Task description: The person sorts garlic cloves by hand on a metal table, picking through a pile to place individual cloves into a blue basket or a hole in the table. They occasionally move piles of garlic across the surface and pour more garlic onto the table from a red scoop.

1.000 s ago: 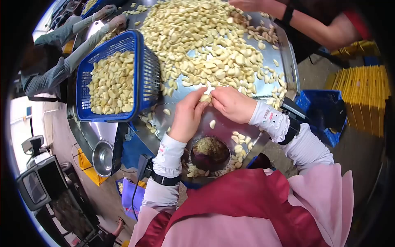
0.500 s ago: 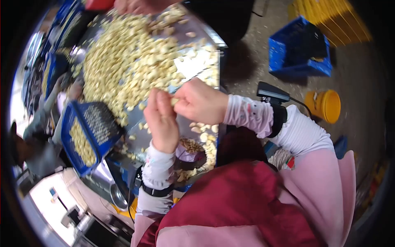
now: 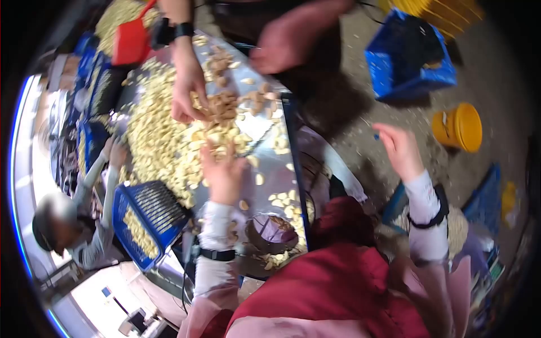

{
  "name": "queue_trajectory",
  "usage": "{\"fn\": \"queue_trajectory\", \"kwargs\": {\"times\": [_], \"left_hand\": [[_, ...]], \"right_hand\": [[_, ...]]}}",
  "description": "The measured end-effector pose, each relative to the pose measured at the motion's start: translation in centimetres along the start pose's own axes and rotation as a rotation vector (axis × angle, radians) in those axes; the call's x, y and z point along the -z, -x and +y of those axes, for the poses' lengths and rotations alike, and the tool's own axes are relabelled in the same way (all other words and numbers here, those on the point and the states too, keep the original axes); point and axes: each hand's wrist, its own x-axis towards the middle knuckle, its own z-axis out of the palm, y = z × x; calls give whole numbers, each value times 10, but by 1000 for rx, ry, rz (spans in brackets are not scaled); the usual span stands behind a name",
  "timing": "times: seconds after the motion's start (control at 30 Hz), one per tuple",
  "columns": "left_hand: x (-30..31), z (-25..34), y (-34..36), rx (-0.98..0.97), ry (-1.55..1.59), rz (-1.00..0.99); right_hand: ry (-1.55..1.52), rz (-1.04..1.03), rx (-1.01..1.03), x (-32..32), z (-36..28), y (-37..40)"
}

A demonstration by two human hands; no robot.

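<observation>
My left hand (image 3: 222,176), somewhat blurred, reaches over the metal table (image 3: 256,194) with fingers spread at the near edge of a heap of pale yellow pieces (image 3: 160,132), which look like peeled garlic cloves. No piece shows clearly in it. Off the table's right side, my right hand (image 3: 399,151) hangs above the floor with fingers stretched out, and I see nothing held in it. Below my left hand is a round hole (image 3: 276,234) in the tabletop, ringed by loose pieces. Brown pieces (image 3: 224,107) lie at the heap's far right.
Across the table a co-worker's hand (image 3: 190,93) touches the heap; that person's other hand (image 3: 287,42) is blurred. A red scoop (image 3: 129,40) is at the back. A blue basket (image 3: 149,217) stands left, near another person. Right are a blue crate (image 3: 383,70) and yellow bucket (image 3: 468,127).
My hands were together, pinching a small pale piece; now they are apart. The right has swung right, off the table, and the left has opened. A co-worker's hand has come over the heap.
</observation>
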Motion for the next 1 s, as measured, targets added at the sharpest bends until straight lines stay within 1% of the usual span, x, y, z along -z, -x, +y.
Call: {"fn": "queue_trajectory", "kwargs": {"times": [0.03, 0.1, 0.13, 0.17, 0.2, 0.23, 0.3, 0.37, 0.4, 0.43, 0.47, 0.53, 0.57, 0.63, 0.67, 0.7, 0.77, 0.8, 0.83, 0.87, 0.9, 0.97, 1.0], "left_hand": [[-3, 20, 4, -27, 29, 27], [3, 28, 24, 7, -91, -133], [-5, 15, 39, 71, -177, -96], [-5, 4, 57, 149, -139, -53], [-5, -6, 76, 196, -74, -29], [-5, -14, 91, 237, -7, -1], [1, -26, 120, 292, -4, 24], [0, -35, 131, 341, 4, 56], [-4, -41, 134, 373, 52, 90], [-6, -45, 136, 402, 98, 127], [-7, -45, 135, 457, 80, 91], [-11, -46, 135, 476, 57, 104], [-14, -46, 136, 477, 24, 97], [-15, -47, 138, 502, 30, 124], [-11, -46, 138, 497, 66, 124], [-7, -45, 137, 495, 105, 127], [10, -39, 133, 518, 146, 152], [23, -32, 125, 568, 121, 186], [29, -29, 122, 622, 101, 213], [19, -38, 121, 575, 133, 337], [19, -41, 113, 589, 137, 340], [24, -45, 73, 488, 244, -271], [26, -44, 66, 488, 252, -248]], "right_hand": [[-200, 11, 70, -3, -15, 5], [-191, -302, 40, 2, -49, 11], [-267, -385, 20, 0, -60, 12], [-340, -474, -6, -5, -68, 14], [-393, -525, 30, -11, -76, 14], [-436, -552, 117, -15, -92, 11], [-533, -624, 261, -27, -129, -7], [-527, -569, 504, -55, -159, -30], [-352, -644, 501, -66, -176, -43], [-241, -582, 628, -88, -184, -54], [-131, -510, 754, -115, -188, -65], [62, -544, 778, -149, -202, -83], [73, -554, 799, -166, -202, -87], [266, -629, 786, -200, -205, -94], [302, -615, 749, -207, -212, -97], [315, -619, 767, -206, -213, -97], [252, -659, 732, -198, -215, -97], [174, -804, 648, -178, -227, -96], [273, -768, 740, -153, -237, -90], [409, -741, 792, -141, -232, -84], [542, -708, 838, -133, -225, -76], [693, -758, 791, -157, -193, -70], [709, -742, 803, -152, -198, -79]]}}
